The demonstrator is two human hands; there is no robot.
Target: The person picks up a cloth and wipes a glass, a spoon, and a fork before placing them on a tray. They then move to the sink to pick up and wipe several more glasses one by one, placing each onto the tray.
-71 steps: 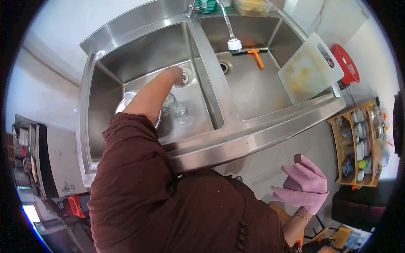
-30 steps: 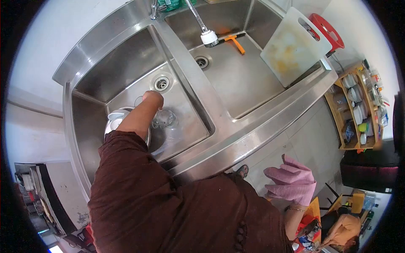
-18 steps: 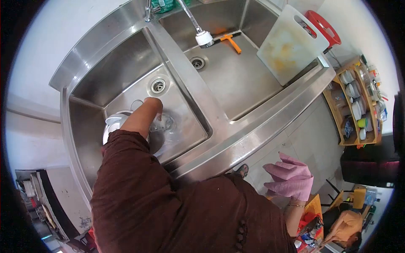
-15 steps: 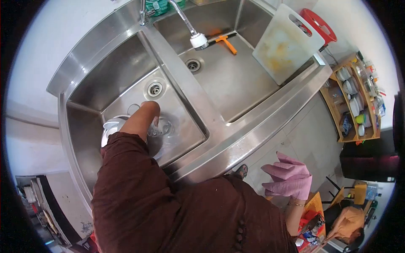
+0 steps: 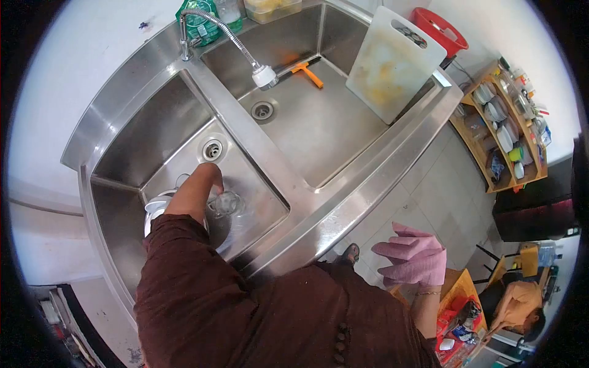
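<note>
My left hand (image 5: 211, 178) reaches down into the left sink basin (image 5: 245, 172), its fingers mostly hidden behind the wrist. They are at a clear glass vessel (image 5: 228, 203) on the basin floor; the grip cannot be made out. A white-and-steel container (image 5: 157, 207) is beside my left forearm, partly covered by it. Over the floor on the right, a pink cloth (image 5: 412, 254) is bunched around my right hand (image 5: 431, 283), which holds it; the fingers are hidden in its folds.
The right basin (image 5: 300, 141) holds an orange squeegee (image 5: 310, 76) and a leaning cutting board (image 5: 392, 67). Above hangs a flexible faucet (image 5: 264, 76). A red basket (image 5: 438, 30) stands behind the board. Dish shelves (image 5: 503, 129) and a person in orange (image 5: 518, 306) are at the right.
The camera view has shifted, so the sinks appear further left. My left hand remains low beside the clear vessel, and my right hand still has the pink cloth.
</note>
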